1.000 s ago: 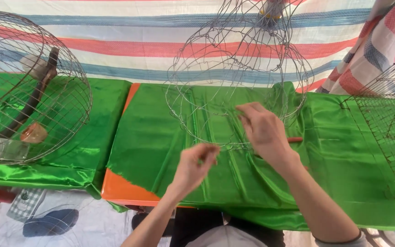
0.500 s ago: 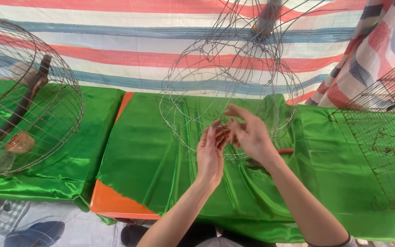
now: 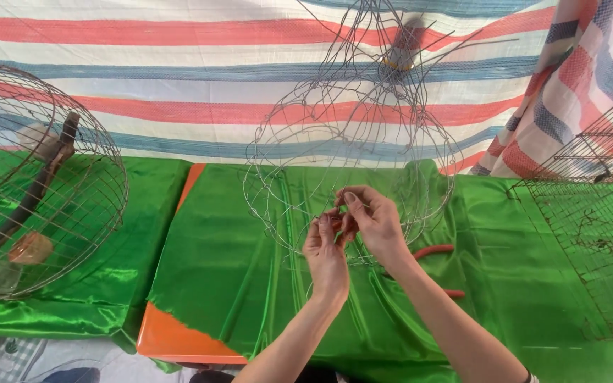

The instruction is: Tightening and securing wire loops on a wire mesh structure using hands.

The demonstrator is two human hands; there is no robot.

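Observation:
A half-woven wire mesh basket (image 3: 285, 128) hangs over a table draped in green satin cloth (image 3: 221, 262). My left hand (image 3: 325, 257) and my right hand (image 3: 372, 223) meet at the basket's lower edge, fingertips pinching thin wire strands there. The two hands touch each other. Red-handled pliers (image 3: 438, 251) lie on the cloth just behind my right wrist, partly hidden by my forearm.
A finished round wire cage (image 3: 86, 177) lies on its side at the left, with a dark stick and a small jar inside. A rectangular wire mesh cage (image 3: 590, 213) stands at the right. A striped tarp (image 3: 179, 64) hangs behind. An orange table edge (image 3: 179, 339) shows below the cloth.
My left hand has risen from below the basket to join my right hand at the wire's lower edge. The view has drifted slightly to the left.

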